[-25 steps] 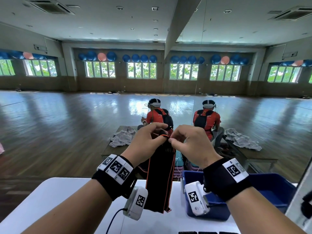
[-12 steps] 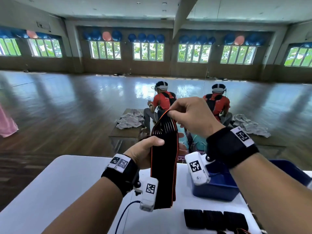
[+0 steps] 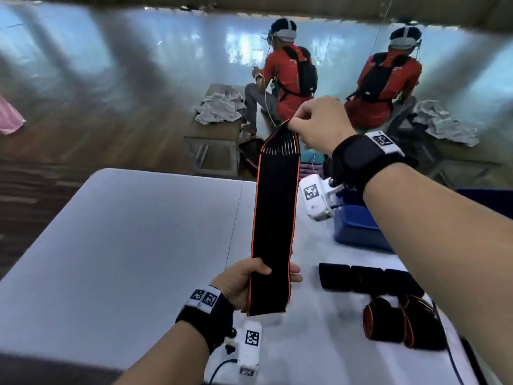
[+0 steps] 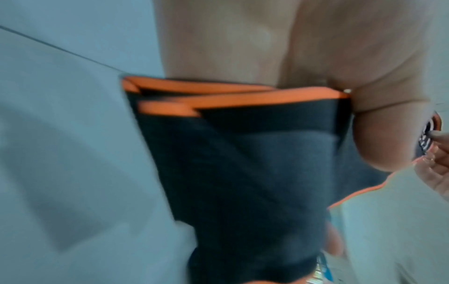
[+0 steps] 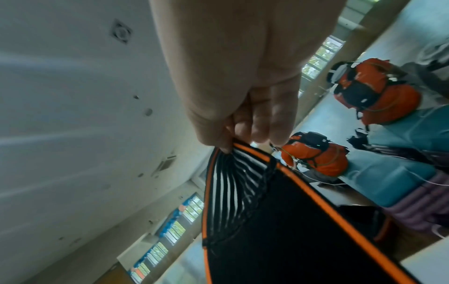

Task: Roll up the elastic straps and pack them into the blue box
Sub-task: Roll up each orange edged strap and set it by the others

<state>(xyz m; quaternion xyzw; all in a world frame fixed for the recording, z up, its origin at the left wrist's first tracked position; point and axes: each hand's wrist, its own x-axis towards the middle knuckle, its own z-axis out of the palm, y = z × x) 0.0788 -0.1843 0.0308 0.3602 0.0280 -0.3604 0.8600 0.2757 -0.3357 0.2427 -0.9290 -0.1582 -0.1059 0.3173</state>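
Note:
A black elastic strap point(image 3: 274, 218) with orange edging hangs stretched upright over the white table point(image 3: 125, 232). My right hand point(image 3: 313, 126) pinches its ribbed top end; the right wrist view shows thumb and fingertips point(image 5: 257, 132) closed on the strap point(image 5: 267, 221). My left hand point(image 3: 249, 279) grips the strap near its bottom, thumb across the front. In the left wrist view the folded strap point(image 4: 243, 163) fills the frame under my palm. The blue box point(image 3: 358, 226) stands at the right, partly hidden by my right forearm.
A row of black rolled straps point(image 3: 366, 279) lies on the table right of my left hand. Nearer, two orange-edged rolls point(image 3: 402, 323) lie by the right edge. Beyond the table a person in red point(image 3: 288, 73) sits at a bench, mirrored at right.
My left hand slid down the strap from its top to near its bottom, while my right hand kept the top end. The strap now hangs stretched long. The head view tilted down toward the table.

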